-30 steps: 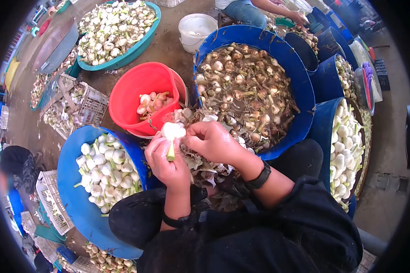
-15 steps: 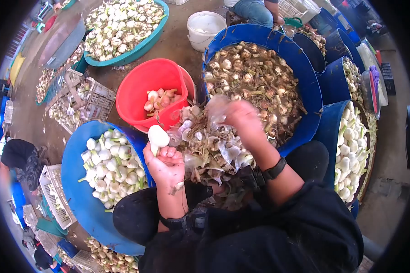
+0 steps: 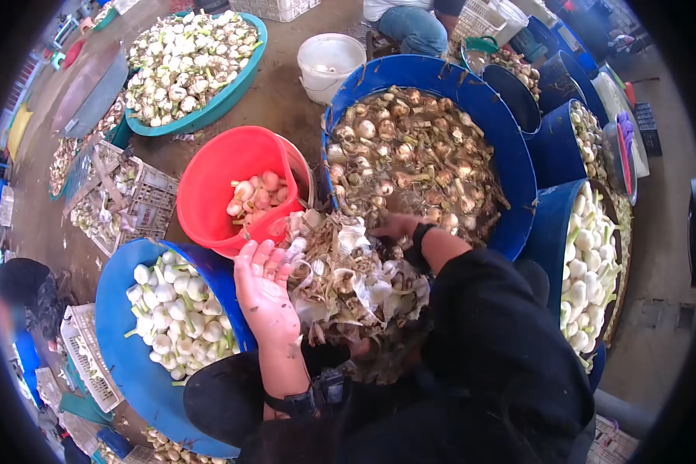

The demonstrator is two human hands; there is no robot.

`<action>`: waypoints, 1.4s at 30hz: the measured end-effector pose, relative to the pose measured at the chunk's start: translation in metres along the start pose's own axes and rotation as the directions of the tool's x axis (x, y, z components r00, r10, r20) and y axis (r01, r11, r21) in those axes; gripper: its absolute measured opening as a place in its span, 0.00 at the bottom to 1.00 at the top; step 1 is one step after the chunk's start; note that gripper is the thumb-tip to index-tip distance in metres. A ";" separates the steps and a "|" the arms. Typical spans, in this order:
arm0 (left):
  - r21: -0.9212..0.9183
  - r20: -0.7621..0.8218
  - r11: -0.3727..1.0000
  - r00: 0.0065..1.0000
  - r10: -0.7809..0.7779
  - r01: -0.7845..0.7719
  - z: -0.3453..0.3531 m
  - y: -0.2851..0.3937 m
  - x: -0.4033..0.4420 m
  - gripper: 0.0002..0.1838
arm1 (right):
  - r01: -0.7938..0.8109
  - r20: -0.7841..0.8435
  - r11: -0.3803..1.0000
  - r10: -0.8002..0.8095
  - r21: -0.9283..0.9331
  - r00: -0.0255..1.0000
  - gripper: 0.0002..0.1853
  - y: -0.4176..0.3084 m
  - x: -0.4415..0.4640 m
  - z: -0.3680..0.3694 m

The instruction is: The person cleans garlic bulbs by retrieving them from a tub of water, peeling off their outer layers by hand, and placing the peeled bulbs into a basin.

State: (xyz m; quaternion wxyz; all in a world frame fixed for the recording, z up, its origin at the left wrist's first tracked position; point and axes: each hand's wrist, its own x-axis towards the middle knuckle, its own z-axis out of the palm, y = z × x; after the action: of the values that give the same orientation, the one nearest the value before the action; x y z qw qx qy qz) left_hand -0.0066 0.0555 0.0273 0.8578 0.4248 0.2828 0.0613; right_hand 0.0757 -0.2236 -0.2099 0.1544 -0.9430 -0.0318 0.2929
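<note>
My left hand [image 3: 264, 290] is raised palm up, fingers stretched and slightly apart, holding nothing. It is between the red bucket [image 3: 209, 170], which has several peeled bulbs in it, and the heap of dry garlic skins [image 3: 348, 271] in front of me. To its lower left, a blue tub [image 3: 116, 309] holds clean white garlic bulbs [image 3: 179, 309]. My right hand [image 3: 398, 226] reaches down at the near edge of the large blue tub [image 3: 510, 131], over unpeeled garlic bulbs [image 3: 410, 155] lying in murky water. Its fingertips are partly hidden, so any grip does not show.
A teal basin [image 3: 240, 89] of garlic and a white bucket [image 3: 331, 62] stand at the back. On the right, another blue tub [image 3: 549, 224] holds white bulbs. A plastic crate [image 3: 153, 197] with garlic stands left. A person in jeans [image 3: 410, 31] sits beyond the big tub.
The peeled white garlic bulb has left my left hand, whose fingers have opened out. My right hand, blurred above the skins before, is now lower at the big tub's edge. The view has shifted slightly.
</note>
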 end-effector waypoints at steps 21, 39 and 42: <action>0.273 -0.067 0.953 0.991 -0.117 0.131 -0.004 -0.002 -0.006 0.13 | 0.673 -0.281 0.739 -0.638 0.040 0.717 0.07 -0.208 -0.168 -0.113; 0.690 0.444 0.649 0.895 -0.031 -0.320 -0.021 -0.004 -0.002 0.22 | 0.449 -0.379 0.578 -0.246 0.682 0.892 0.13 -0.195 -0.164 -0.096; 0.693 0.563 0.566 0.826 -0.038 -0.446 -0.016 0.000 -0.016 0.28 | 0.010 0.000 0.418 -0.025 0.908 1.000 0.14 -0.181 -0.152 -0.102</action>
State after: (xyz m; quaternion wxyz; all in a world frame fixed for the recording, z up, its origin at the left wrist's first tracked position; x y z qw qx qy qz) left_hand -0.0282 0.0608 0.0261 0.6006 0.7947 -0.0166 -0.0862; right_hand 0.0129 -0.1024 0.0084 0.6414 -0.7085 0.1203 0.2687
